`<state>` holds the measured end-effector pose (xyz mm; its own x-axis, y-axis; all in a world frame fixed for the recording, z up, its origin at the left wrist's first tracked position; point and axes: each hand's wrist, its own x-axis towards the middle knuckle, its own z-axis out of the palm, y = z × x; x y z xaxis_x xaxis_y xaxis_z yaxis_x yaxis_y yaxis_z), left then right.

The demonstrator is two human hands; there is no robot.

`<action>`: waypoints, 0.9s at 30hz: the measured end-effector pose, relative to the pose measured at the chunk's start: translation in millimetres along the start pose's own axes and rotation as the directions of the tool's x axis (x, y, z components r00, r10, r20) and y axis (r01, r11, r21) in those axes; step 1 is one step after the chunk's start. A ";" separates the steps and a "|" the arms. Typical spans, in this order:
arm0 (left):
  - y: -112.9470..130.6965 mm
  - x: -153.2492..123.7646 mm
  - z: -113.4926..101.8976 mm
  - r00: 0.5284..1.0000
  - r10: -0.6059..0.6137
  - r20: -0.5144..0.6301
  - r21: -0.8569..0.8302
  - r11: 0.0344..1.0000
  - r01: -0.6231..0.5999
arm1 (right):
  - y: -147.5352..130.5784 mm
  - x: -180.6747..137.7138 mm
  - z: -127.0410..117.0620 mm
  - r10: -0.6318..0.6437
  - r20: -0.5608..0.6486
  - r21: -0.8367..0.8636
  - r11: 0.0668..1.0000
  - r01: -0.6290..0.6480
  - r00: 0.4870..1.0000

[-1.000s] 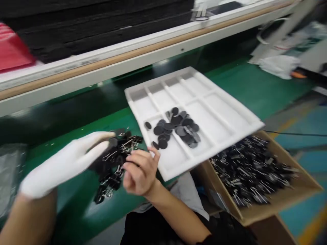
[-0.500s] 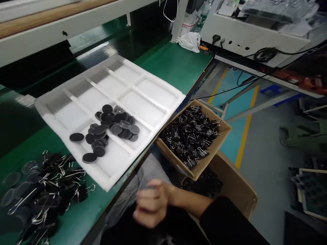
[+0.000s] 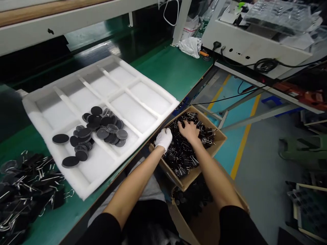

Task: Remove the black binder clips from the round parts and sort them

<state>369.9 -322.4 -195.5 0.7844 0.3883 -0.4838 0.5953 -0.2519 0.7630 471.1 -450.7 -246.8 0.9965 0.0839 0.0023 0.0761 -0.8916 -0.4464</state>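
Note:
Both my hands reach into a cardboard box [image 3: 187,178] full of black binder clips [image 3: 184,154] beside the bench. My left hand [image 3: 164,138], in a white glove, is curled into the clips at the box's near-left side. My bare right hand [image 3: 188,130] lies on the heap with fingers bent down into it. Whether either hand has hold of clips is hidden. On the green bench [image 3: 176,69] a white foam tray [image 3: 140,102] with several compartments holds a pile of dark round discs [image 3: 97,131]. A heap of binder clips [image 3: 28,185] lies at the bench's near-left.
A second cardboard box [image 3: 204,224] sits under the first. A white machine housing with cables [image 3: 252,44] stands at the back right, a crumpled white cloth [image 3: 190,46] at the bench's far corner. Yellow floor lines [image 3: 245,136] run to the right.
One second ago both hands handled clips over the bench. The view swung right, the right hand passed over my lap, and now both hands are down in the clip box.

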 end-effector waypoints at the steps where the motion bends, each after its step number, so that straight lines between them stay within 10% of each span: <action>1: -2.2 8.3 7.3 1.000 -0.018 -0.016 0.065 0.998 0.019 | -3.6 -4.2 11.6 0.036 -0.017 -0.018 0.999 -0.036 0.999; 11: -35.7 21.7 26.4 0.994 -0.095 -0.061 0.279 0.954 0.108 | 18.0 -44.7 35.3 -0.107 -0.051 -0.056 0.993 0.104 0.993; 27: -32.1 50.7 15.7 0.937 -0.187 0.295 -0.136 0.962 0.235 | 22.2 -49.5 28.1 -0.253 0.042 0.077 0.965 0.249 0.966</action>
<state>393.3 -308.5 -251.3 0.6747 0.1495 -0.7228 0.7338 -0.0304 0.6787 422.5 -462.2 -282.0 0.9423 0.3257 0.0772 0.3194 -0.8054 -0.4993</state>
